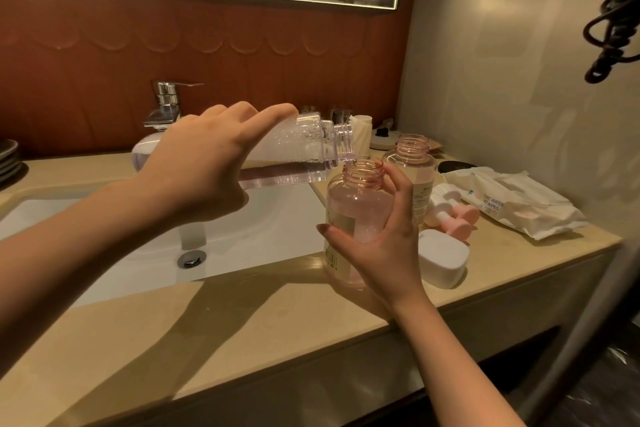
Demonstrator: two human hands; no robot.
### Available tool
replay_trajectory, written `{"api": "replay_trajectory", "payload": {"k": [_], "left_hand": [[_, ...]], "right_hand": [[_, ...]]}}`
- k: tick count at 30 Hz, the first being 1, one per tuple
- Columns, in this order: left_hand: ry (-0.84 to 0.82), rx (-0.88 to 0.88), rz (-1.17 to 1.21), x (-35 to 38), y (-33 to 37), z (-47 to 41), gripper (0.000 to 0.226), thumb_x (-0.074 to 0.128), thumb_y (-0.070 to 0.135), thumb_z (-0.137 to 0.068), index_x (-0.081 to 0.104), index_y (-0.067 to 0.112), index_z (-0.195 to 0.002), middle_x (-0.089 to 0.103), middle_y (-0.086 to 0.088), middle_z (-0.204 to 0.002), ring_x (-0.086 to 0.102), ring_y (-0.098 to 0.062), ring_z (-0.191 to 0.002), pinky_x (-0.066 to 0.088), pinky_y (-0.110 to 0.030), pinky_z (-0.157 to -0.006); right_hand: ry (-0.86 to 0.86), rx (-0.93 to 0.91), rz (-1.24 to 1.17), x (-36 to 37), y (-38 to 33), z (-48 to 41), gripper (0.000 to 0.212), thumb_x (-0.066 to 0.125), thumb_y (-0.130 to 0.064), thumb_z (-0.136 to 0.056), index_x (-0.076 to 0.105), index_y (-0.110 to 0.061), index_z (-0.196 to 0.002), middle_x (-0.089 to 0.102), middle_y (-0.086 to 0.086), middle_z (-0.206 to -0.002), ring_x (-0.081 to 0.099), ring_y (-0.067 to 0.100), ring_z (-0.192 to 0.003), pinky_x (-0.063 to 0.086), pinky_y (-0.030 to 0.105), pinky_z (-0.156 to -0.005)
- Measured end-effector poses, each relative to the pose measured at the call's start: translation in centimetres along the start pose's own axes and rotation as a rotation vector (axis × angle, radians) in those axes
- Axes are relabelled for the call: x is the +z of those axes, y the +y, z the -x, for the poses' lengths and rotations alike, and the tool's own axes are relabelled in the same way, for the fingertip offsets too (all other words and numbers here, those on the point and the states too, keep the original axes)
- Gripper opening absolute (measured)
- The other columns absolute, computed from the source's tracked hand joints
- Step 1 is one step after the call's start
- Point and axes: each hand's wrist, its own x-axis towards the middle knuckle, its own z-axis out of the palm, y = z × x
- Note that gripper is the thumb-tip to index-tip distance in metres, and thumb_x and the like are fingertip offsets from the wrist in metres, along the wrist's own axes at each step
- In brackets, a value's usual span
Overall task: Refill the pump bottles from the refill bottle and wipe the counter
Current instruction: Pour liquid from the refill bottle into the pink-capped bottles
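A clear refill bottle (287, 156) is gripped and tipped by the left hand (204, 163), its mouth touching the open neck of a pink pump bottle (356, 215), which is held upright by the right hand (384, 239) over the worktop (242, 340).

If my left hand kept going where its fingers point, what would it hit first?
Your left hand, gripping the refill bottle, would likely meet the glassware by the wall first; depth unclear.

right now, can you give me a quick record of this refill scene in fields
left hand: grips the refill bottle, tipped nearly level
pour point: refill bottle's mouth sits over the open neck of the near pump bottle
right hand: holds the near pump bottle upright
second pump bottle: open, just behind the first
pump heads: lying on the counter, off both bottles
wipes pack: on the counter, far right
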Motion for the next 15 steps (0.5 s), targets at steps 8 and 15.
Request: {"api": "replay_trajectory", "payload": {"k": [8, 15], "left_hand": [[0.003, -0.001, 0.008, -0.07, 0.11, 0.00, 0.106, 0.077, 0.009, -0.065, 0.014, 0.036, -0.146, 0.053, -0.003, -0.117, 0.041, -0.013, -0.087, 0.023, -0.013, -0.052], [0.005, 0.006, -0.001, -0.16, 0.10, -0.01, 0.106, 0.078, 0.009, -0.064, 0.015, 0.035, -0.146, 0.053, -0.004, -0.115, 0.041, -0.014, -0.085, 0.023, -0.013, -0.053]], "right_hand": [[-0.006, 0.011, -0.012, 0.01, 0.08, 0.02, 0.092, 0.077, -0.051, -0.061, 0.014, -0.059, -0.126, 0.031, -0.030, -0.129, 0.030, -0.022, -0.116, 0.032, 0.004, -0.087], [-0.003, 0.015, -0.010, 0.00, 0.07, 0.00, 0.092, 0.078, -0.050, -0.061, 0.016, -0.053, -0.129, 0.033, -0.025, -0.131, 0.031, -0.021, -0.116, 0.033, 0.002, -0.086]]}}
